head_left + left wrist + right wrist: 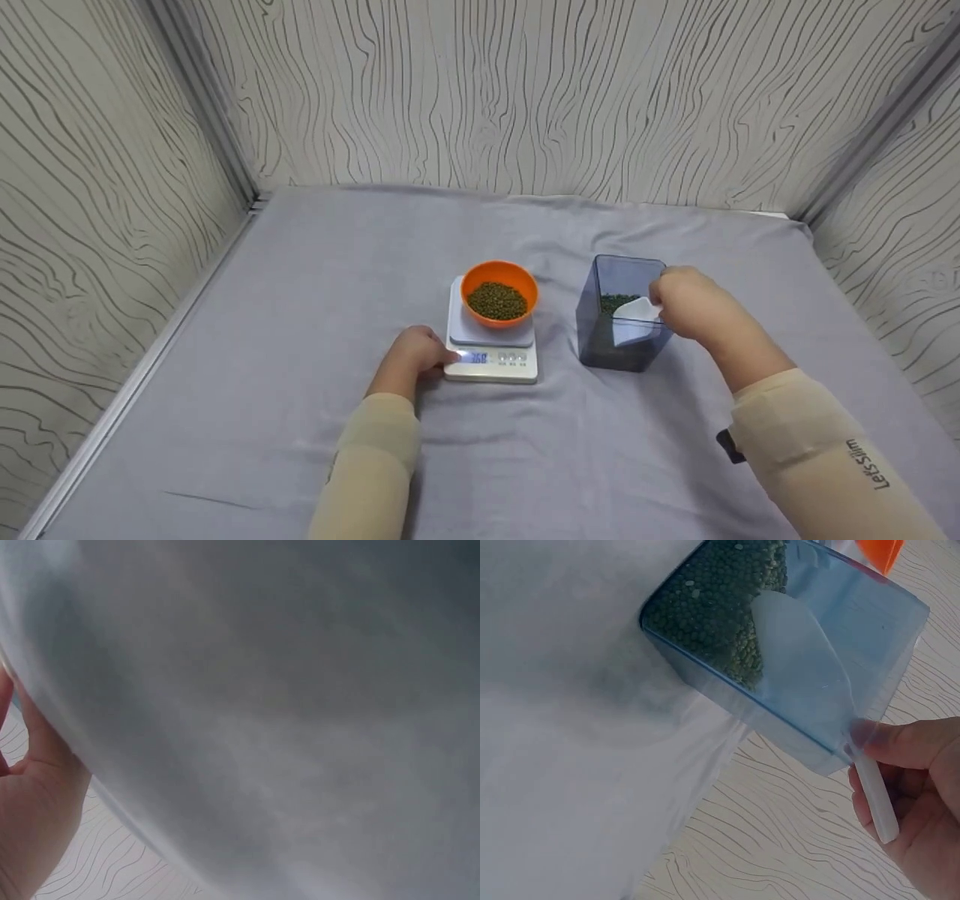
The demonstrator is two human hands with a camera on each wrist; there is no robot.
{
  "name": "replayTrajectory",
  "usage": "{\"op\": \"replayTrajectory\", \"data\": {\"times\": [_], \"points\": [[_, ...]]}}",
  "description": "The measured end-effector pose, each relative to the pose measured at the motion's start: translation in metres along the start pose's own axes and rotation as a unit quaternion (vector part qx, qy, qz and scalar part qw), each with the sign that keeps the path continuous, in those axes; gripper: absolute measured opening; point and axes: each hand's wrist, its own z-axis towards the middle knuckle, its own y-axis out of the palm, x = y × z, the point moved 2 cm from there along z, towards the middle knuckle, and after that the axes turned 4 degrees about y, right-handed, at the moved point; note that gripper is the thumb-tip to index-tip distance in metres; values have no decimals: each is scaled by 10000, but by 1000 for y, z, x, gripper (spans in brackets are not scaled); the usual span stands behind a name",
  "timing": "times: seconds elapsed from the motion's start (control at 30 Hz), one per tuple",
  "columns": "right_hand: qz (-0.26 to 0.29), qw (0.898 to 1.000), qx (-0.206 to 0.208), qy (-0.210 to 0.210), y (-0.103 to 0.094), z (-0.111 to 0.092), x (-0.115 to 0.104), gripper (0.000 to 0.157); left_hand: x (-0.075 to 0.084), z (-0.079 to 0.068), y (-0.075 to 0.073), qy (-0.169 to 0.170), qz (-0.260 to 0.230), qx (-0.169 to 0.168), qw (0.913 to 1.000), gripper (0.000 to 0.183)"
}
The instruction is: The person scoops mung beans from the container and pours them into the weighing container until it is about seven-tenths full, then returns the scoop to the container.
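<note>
An orange bowl (499,295) with small green beans (496,301) in it sits on a white kitchen scale (491,367), whose display is lit. My left hand (417,351) holds the scale's near left corner, a digit on top beside the display and other fingers curled below. In the left wrist view only part of that hand (37,787) shows at the left edge. My right hand (691,304) grips the handle of a white scoop (802,645). Its blade reaches into a clear bluish bin (589,330), against the green beans (705,622) heaped inside.
Grey cloth (300,300) with wrinkles covers the table. Wood-grain patterned panels (487,97) stand behind it and at both sides, with metal posts (202,97) in the corners. The bin stands to the right of the scale, with a gap of cloth between them.
</note>
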Motion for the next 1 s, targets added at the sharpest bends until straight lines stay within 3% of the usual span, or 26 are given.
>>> {"op": "replayTrajectory", "data": {"times": [0.43,0.77,1.0], "points": [[454,9986,-200,-194,12,17,-4,15,-1,-1,0,71,22,22,10000,25],[1113,9922,-555,58,22,24,3,16,0,1,1,-17,-16,-23,10000,24],[892,9944,-554,-122,23,26,2,12,0,2,1,-99,-46,-25,9999,25]]}}
